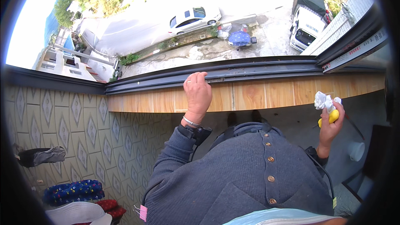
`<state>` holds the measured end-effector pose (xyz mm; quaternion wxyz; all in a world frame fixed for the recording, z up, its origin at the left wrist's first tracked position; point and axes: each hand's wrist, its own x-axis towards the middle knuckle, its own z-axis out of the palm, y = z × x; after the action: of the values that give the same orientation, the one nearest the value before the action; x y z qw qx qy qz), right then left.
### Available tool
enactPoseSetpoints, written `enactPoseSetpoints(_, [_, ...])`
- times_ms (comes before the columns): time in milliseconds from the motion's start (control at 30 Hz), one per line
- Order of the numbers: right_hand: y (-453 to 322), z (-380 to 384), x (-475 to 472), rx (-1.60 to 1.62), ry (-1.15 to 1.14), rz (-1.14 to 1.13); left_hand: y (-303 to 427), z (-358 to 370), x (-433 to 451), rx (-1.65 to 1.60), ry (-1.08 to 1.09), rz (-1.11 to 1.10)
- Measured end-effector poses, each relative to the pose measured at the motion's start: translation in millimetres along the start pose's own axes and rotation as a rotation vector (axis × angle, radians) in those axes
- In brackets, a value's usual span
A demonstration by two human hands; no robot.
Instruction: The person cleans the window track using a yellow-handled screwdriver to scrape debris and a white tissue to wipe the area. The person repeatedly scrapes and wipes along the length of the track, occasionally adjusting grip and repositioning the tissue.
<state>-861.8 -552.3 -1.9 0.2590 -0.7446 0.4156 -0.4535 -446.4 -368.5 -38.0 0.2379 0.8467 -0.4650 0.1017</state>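
Note:
My left hand (198,92) rests palm down over the dark metal sliding-window track (250,68), its fingers bent into the grooves. Its fingertips are mostly hidden, so I cannot tell whether they pinch anything. Dark dirt lies in the track just right of that hand. Off to the right, away from the sill, my right hand (332,128) grips a yellow-handled tool (333,116) with a thin dark shaft, perhaps a screwdriver. The same hand holds a crumpled white tissue or cloth (323,100). Below the track runs a wood-patterned tiled sill (250,95).
A sliding window sash (356,53) stands at the right. Patterned wall tiles (81,125) cover the left, where clothes (75,192) hang. A white bucket (356,151) stands on the floor at right. Outside, far below, are a white car (193,20) and a truck (306,25).

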Motion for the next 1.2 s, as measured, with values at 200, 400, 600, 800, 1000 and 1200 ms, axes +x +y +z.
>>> enactPoseSetpoints(200, [-3.2, 10.1, 17.1, -0.002, -0.045, -0.087, -57.4, -2.4, -22.2, 0.385, -0.108, -0.127])
enactPoseSetpoints(400, [0.2, 14.2, 23.4, 0.044, -0.082, -0.083, -5.4, 22.0, -22.3, 0.314, -0.142, -0.044])
enactPoseSetpoints(600, [1.9, 10.0, 26.4, 0.015, -0.055, -0.108, 61.9, 45.0, -15.0, 0.177, -0.160, 0.112])
enactPoseSetpoints(800, [9.6, 1.8, 27.0, 0.048, -0.014, -0.093, 54.6, 26.3, 1.0, 0.001, -0.189, 0.221])
enactPoseSetpoints(1000, [27.2, 1.5, 25.7, 0.070, -0.018, -0.055, 16.0, 10.2, 46.9, 0.026, -0.393, 0.698])
enactPoseSetpoints(1200, [66.2, 9.8, 30.1, 0.091, -0.088, -0.090, 12.2, 25.9, 82.9, 0.008, -0.429, 1.050])
